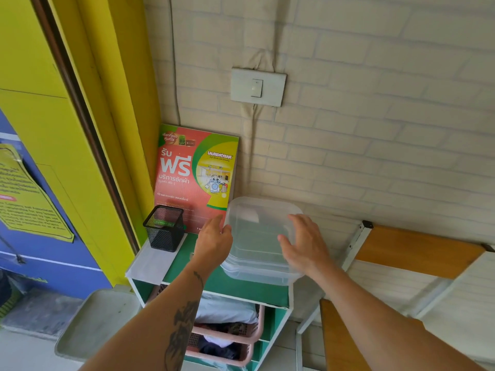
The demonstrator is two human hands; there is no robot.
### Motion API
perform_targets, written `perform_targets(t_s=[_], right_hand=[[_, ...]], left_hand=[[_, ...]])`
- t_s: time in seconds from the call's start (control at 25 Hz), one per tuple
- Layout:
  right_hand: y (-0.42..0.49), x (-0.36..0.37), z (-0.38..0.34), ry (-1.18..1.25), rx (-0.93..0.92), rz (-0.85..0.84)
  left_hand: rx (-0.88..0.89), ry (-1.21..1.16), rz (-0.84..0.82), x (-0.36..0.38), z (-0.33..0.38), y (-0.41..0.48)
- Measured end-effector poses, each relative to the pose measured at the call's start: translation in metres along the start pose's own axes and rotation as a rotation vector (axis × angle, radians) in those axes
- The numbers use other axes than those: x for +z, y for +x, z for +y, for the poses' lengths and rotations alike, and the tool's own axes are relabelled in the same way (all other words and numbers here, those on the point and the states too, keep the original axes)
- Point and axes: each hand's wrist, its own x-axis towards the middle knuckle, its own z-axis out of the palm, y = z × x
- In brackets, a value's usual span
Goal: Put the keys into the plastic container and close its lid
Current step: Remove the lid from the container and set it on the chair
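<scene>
A clear plastic container [257, 275] stands on the green top of a small white shelf unit [182, 266]. Its clear lid [257, 218] sits over it, tilted with the far edge raised. My left hand [214, 242] holds the lid's left edge between thumb and fingers. My right hand [305, 242] is at the lid's right side with fingers spread, touching or just off it. No keys are visible in this view.
A black mesh cup [164, 228] stands at the shelf's left rear, in front of a red and green poster [192, 170] leaning on the brick-pattern wall. Pink baskets [241, 336] fill the shelves below. Wooden furniture [417, 250] stands to the right, a grey tray [96, 322] lower left.
</scene>
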Motion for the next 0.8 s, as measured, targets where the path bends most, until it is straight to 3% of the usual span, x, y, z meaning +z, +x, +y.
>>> perform_targets(t_s=[0.12, 0.2, 0.48, 0.8], right_hand=[[0.005, -0.002, 0.021, 0.150, 0.280, -0.076], [0.004, 0.002, 0.024, 0.260, 0.341, -0.100], [-0.007, 0.016, 0.015, 0.305, 0.293, -0.033], [-0.019, -0.007, 0.018, 0.285, 0.238, 0.116]], left_hand=[[0.044, 0.032, -0.071, 0.005, 0.003, -0.005], [0.059, 0.043, -0.122, 0.010, 0.002, -0.004], [0.026, 0.044, -0.163, 0.023, -0.007, -0.004], [0.180, 0.041, 0.122, 0.033, 0.018, -0.025]])
